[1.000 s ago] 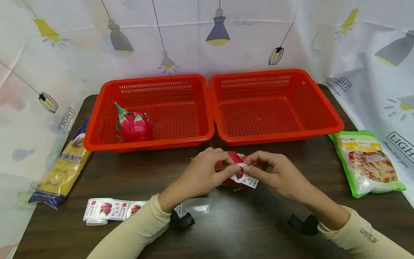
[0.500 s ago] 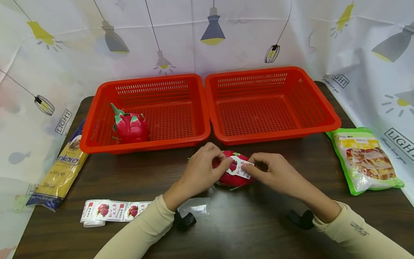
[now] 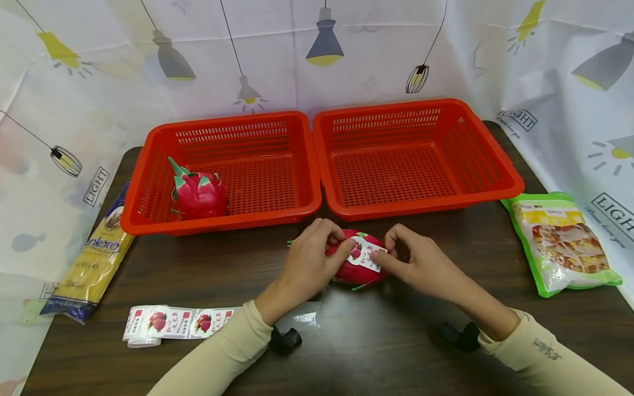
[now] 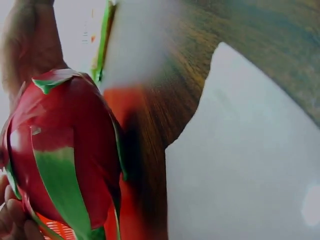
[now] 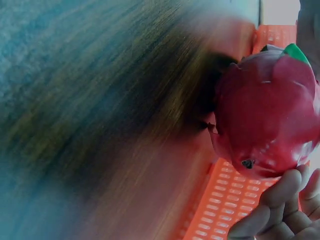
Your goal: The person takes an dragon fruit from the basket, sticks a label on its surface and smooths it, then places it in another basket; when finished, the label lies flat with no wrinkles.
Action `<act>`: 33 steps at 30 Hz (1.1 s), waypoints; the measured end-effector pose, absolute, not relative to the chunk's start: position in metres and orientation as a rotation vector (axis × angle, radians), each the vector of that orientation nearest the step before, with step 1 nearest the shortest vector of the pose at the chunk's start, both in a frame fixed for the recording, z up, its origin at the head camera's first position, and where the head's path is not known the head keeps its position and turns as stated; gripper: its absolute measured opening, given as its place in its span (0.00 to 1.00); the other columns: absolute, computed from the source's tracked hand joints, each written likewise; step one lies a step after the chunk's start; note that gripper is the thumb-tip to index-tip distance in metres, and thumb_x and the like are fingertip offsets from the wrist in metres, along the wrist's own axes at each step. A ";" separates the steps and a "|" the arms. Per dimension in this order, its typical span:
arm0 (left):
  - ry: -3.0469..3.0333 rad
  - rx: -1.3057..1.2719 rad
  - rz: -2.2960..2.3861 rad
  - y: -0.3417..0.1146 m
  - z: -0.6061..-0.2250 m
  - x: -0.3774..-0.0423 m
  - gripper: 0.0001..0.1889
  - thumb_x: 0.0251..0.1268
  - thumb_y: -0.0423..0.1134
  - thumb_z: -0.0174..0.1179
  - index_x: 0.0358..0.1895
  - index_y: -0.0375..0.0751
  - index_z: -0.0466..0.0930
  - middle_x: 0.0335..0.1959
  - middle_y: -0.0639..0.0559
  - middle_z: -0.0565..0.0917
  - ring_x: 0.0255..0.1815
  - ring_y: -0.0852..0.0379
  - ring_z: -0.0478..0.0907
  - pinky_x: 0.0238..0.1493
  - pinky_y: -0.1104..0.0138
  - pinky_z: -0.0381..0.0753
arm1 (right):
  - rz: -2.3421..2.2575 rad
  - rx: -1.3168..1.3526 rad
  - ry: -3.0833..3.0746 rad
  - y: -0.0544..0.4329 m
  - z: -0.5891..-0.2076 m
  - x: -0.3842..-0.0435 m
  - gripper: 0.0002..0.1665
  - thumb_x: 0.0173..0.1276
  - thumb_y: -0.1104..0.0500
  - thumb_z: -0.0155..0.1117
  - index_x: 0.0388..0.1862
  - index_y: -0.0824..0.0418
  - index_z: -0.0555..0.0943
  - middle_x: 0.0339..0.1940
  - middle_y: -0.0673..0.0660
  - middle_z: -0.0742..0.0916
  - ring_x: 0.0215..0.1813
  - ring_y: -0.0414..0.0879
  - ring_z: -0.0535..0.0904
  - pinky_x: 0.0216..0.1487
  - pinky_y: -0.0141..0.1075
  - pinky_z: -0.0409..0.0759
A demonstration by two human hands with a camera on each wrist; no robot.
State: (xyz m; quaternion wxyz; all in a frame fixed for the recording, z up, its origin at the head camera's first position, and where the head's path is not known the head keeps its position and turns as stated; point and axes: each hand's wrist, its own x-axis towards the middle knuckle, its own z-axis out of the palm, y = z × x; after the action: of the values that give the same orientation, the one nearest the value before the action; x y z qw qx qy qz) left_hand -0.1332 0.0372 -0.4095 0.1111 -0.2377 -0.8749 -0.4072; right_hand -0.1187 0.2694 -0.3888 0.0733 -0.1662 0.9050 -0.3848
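Note:
A dragon fruit with red skin and green scales lies on its side on the table. On its upper side is a white label printed with a dragon fruit, lying against the skin. My left hand holds the fruit's left end, thumb on the label's left part. At the right end my right hand has curled fingers against the fruit and its thumb on the label's right edge. From the left wrist the fruit shows a broad green scale; the right wrist view shows the fruit above curled fingers.
Two red baskets stand behind: the left basket contains another dragon fruit, beside the right basket. A strip of labels lies at front left, partly under the left forearm. Packets flank the table: pasta left, a green-edged bag right.
The label, earlier pinched up between both hands with its right part raised, now lies down on the fruit. The right fingers have shifted slightly outward along its right end.

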 end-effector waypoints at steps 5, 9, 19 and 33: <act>-2.501 -0.707 -1.314 0.042 -0.414 -0.134 0.05 0.69 0.38 0.66 0.42 0.41 0.81 0.33 0.50 0.81 0.34 0.59 0.77 0.35 0.72 0.78 | -1.244 -0.450 2.647 0.282 -0.387 -0.116 0.12 0.75 0.54 0.65 0.41 0.57 0.71 0.28 0.51 0.74 0.27 0.40 0.68 0.26 0.32 0.68; -2.452 -0.718 -1.369 0.045 -0.416 -0.134 0.03 0.70 0.35 0.64 0.41 0.39 0.83 0.32 0.50 0.81 0.32 0.60 0.75 0.33 0.74 0.76 | -1.249 -0.442 2.624 0.288 -0.386 -0.115 0.10 0.75 0.55 0.65 0.41 0.56 0.73 0.29 0.51 0.75 0.27 0.40 0.69 0.26 0.32 0.69; -2.406 -0.732 -1.270 0.053 -0.413 -0.122 0.16 0.74 0.45 0.58 0.54 0.38 0.84 0.48 0.45 0.81 0.50 0.50 0.76 0.48 0.59 0.77 | -1.209 -0.379 2.617 0.296 -0.381 -0.111 0.08 0.75 0.54 0.65 0.43 0.56 0.78 0.31 0.51 0.79 0.31 0.41 0.72 0.30 0.31 0.71; -2.709 -0.799 -0.771 0.058 -0.417 -0.107 0.65 0.35 0.75 0.75 0.72 0.32 0.63 0.66 0.40 0.72 0.69 0.41 0.70 0.72 0.47 0.72 | -1.188 -0.102 2.877 0.372 -0.318 -0.146 0.16 0.78 0.51 0.60 0.53 0.61 0.82 0.37 0.42 0.87 0.37 0.34 0.84 0.39 0.25 0.79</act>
State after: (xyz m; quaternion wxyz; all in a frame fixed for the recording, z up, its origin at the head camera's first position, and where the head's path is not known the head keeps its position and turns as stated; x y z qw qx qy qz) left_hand -0.1070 0.0581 -0.4166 0.1067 -0.2714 -0.9200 -0.2617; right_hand -0.1458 0.3719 -0.3181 0.0135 -0.0328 0.9238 -0.3813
